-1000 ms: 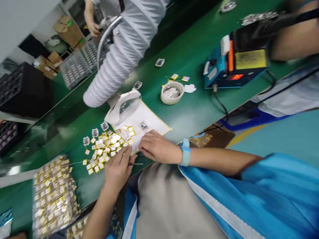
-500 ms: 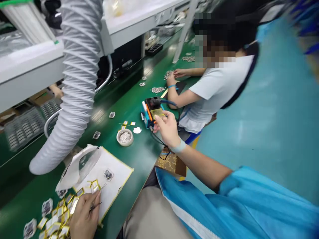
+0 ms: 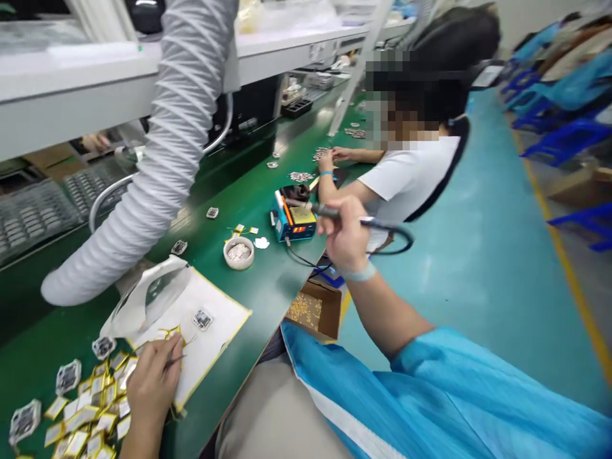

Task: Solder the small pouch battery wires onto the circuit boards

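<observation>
My right hand is raised over the bench edge, shut on a soldering iron with a dark handle and a dark cord. Its tip points toward a blue soldering station with a red display. My left hand holds fine tweezers over a white paper sheet with a yellow border. The tweezer tips are near a small yellow-edged piece. Left of that hand lies a loose pile of flat yellow-edged pieces, with several small silvery modules around it.
A white ribbed duct crosses above the green bench and ends at a clear curved shield. A white bowl holds silvery bits. A co-worker works further along. Below the edge sits a cardboard box.
My right hand has gone from the paper sheet to the soldering station and now holds the raised iron. My view has swung along the bench. My left hand stays over the sheet.
</observation>
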A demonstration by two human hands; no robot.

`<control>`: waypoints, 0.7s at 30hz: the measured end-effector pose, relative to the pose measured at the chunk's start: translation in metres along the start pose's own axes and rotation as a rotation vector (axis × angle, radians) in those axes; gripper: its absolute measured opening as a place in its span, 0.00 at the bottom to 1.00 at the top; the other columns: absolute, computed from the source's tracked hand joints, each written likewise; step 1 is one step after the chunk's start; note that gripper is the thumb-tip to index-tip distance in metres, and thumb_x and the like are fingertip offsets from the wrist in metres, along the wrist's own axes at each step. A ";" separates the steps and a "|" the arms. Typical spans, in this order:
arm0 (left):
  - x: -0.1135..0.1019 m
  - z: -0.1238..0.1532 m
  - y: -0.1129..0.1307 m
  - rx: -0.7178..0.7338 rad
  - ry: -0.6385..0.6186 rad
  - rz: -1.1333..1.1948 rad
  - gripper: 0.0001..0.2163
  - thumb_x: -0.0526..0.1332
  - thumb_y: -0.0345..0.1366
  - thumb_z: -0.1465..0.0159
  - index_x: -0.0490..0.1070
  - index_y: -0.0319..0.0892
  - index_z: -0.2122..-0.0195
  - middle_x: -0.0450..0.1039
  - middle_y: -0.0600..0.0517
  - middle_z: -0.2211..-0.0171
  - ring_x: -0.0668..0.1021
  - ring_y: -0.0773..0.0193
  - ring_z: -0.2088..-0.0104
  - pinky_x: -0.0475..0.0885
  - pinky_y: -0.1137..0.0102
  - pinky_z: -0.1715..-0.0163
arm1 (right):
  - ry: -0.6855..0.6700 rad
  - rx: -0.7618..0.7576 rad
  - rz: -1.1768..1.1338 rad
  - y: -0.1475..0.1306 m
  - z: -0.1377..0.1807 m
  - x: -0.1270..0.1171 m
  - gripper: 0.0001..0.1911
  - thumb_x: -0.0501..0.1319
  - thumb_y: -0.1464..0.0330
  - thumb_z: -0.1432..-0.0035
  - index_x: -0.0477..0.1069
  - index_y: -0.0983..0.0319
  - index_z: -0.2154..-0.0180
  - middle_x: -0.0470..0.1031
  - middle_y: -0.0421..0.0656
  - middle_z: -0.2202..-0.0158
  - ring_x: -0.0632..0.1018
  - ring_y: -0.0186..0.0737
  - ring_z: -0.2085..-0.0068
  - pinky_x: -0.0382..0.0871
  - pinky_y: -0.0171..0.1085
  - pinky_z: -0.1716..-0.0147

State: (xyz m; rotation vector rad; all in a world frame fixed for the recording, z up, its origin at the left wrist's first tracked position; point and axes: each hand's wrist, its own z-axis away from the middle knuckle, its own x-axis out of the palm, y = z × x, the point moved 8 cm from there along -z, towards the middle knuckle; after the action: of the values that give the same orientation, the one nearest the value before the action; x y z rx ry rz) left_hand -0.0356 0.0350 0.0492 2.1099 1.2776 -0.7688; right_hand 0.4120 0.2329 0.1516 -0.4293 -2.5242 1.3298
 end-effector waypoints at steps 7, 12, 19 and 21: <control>-0.006 -0.011 0.010 -0.060 0.013 0.080 0.13 0.71 0.27 0.30 0.81 0.44 0.46 0.81 0.52 0.63 0.82 0.70 0.68 0.75 0.75 0.66 | -0.252 0.280 -0.153 0.051 0.140 0.069 0.26 0.68 0.40 0.34 0.71 0.56 0.60 0.77 0.36 0.72 0.79 0.37 0.75 0.74 0.37 0.76; -0.009 -0.011 0.015 -0.122 -0.029 0.014 0.13 0.71 0.25 0.32 0.82 0.44 0.48 0.79 0.54 0.64 0.78 0.71 0.71 0.72 0.75 0.68 | -0.177 0.455 -0.264 0.061 0.124 0.050 0.27 0.70 0.44 0.35 0.60 0.53 0.67 0.57 0.29 0.80 0.69 0.35 0.78 0.72 0.37 0.73; 0.011 -0.015 0.029 -0.086 -0.146 -0.050 0.14 0.71 0.25 0.33 0.81 0.45 0.48 0.80 0.51 0.65 0.79 0.63 0.67 0.72 0.66 0.62 | -0.662 0.499 -0.220 0.017 0.176 0.117 0.12 0.74 0.57 0.32 0.73 0.53 0.60 0.79 0.37 0.70 0.82 0.41 0.67 0.77 0.41 0.65; 0.016 -0.016 0.029 -0.088 -0.173 -0.052 0.13 0.71 0.26 0.32 0.81 0.45 0.48 0.80 0.50 0.64 0.79 0.63 0.66 0.71 0.65 0.62 | -0.811 0.357 -0.168 0.004 0.194 0.143 0.09 0.74 0.63 0.33 0.75 0.54 0.58 0.83 0.40 0.63 0.83 0.40 0.64 0.76 0.40 0.63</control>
State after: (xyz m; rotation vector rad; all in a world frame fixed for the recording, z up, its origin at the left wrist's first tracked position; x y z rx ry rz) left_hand -0.0002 0.0448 0.0533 1.9037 1.2535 -0.8805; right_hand 0.2109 0.1414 0.0541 0.4868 -2.6859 2.1389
